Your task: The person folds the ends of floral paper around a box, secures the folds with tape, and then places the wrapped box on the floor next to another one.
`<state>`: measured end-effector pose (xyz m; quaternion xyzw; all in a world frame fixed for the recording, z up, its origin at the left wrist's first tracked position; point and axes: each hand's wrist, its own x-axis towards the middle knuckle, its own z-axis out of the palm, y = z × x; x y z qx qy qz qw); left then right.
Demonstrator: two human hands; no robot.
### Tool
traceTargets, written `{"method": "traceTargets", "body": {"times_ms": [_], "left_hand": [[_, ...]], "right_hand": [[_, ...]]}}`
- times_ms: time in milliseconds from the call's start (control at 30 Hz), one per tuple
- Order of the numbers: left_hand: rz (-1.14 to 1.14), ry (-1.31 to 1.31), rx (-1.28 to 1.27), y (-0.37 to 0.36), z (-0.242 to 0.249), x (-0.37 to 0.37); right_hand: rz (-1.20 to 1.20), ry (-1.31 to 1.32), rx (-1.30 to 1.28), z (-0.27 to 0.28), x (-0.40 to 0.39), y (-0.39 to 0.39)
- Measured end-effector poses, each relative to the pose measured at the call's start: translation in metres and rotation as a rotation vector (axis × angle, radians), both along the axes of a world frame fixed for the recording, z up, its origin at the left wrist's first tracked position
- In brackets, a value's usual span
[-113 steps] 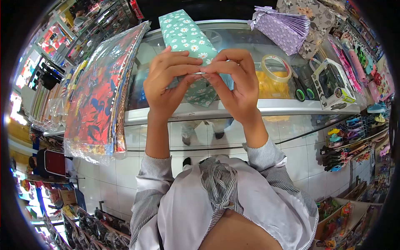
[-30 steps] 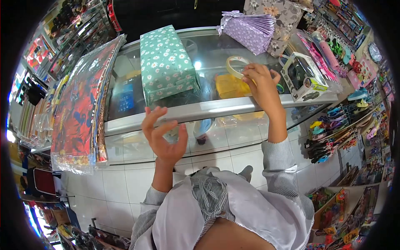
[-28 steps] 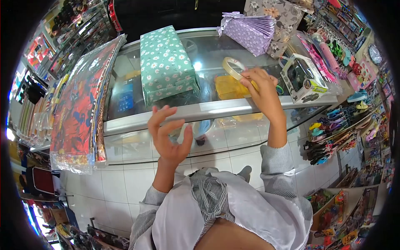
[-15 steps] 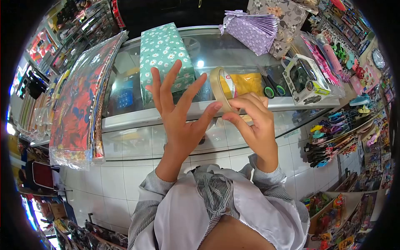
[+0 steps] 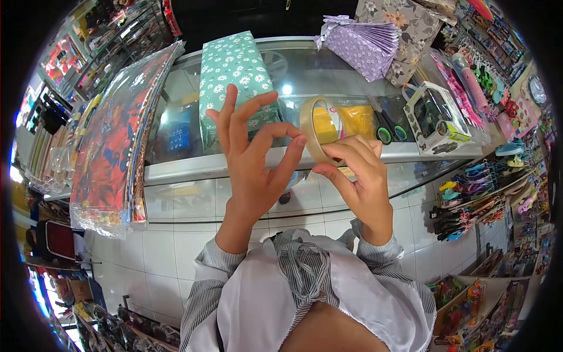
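My right hand [image 5: 360, 170] pinches the lower rim of a roll of clear tape [image 5: 309, 120], which stands on edge above the counter's front. At the roll's left side, my left hand [image 5: 255, 146] brings thumb and index fingertip together, the other fingers spread. Anything thin between those two tips is too small to make out. Behind my left hand sits a box wrapped in green daisy paper [image 5: 234, 64]. A yellow packet [image 5: 355, 120] lies behind the roll, with scissors [image 5: 390, 129] with black and green handles to its right.
The glass counter [image 5: 182, 88] has a metal front edge. Plastic-wrapped paper sheets [image 5: 111, 141] overhang it at left. A purple pleated gift package [image 5: 360, 47], a floral package [image 5: 402, 35] and a boxed toy [image 5: 437, 117] stand at right. Hanging goods [image 5: 463, 199] crowd the right side.
My left index finger has bent down to meet the thumb beside the tape roll; before, the fingers were spread apart. My right hand keeps its pinch on the roll. The view shifted slightly.
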<state>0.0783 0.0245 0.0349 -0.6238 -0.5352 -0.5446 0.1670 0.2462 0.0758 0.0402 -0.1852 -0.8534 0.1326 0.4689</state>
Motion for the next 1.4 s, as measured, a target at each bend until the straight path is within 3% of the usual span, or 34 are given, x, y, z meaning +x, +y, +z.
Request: {"method": "traceTargets", "body": {"times_ms": [233,333,433,533,633,833,1033,1100,1233,1400], "left_hand": [[-0.01,0.038,0.07,0.003,0.003,0.011],[-0.08,-0.283,0.202,0.013,0.001,-0.009],[0.132,-0.167,0.177,0.005,0.014,-0.033],[0.037,-0.296,0.267,0.01,0.009,-0.032],[0.105,-0.282,0.313,0.01,0.0,-0.032],[0.167,-0.232,0.125,-0.004,-0.041,-0.006],[0.029,-0.344,0.045,-0.019,-0.083,0.017],[0.009,-0.356,0.047,-0.02,-0.082,0.015],[-0.044,-0.351,0.062,-0.023,-0.085,0.013],[-0.103,-0.389,0.112,-0.023,-0.086,0.012]], "right_hand": [[-0.124,-0.133,-0.153,-0.007,0.001,0.014],[0.071,-0.139,-0.073,-0.008,0.019,0.021],[0.105,-0.053,-0.08,-0.013,0.02,0.02],[0.029,-0.158,-0.033,-0.008,0.021,0.024],[-0.129,-0.18,0.008,-0.013,0.01,0.044],[-0.239,-0.288,0.092,-0.024,0.006,0.075],[-0.326,-0.272,0.136,-0.01,0.027,0.069],[-0.464,-0.254,0.043,-0.004,0.046,0.071],[-0.593,-0.507,-0.113,-0.005,0.073,0.077],[-0.482,-0.676,-0.258,0.018,0.073,0.098]]}}
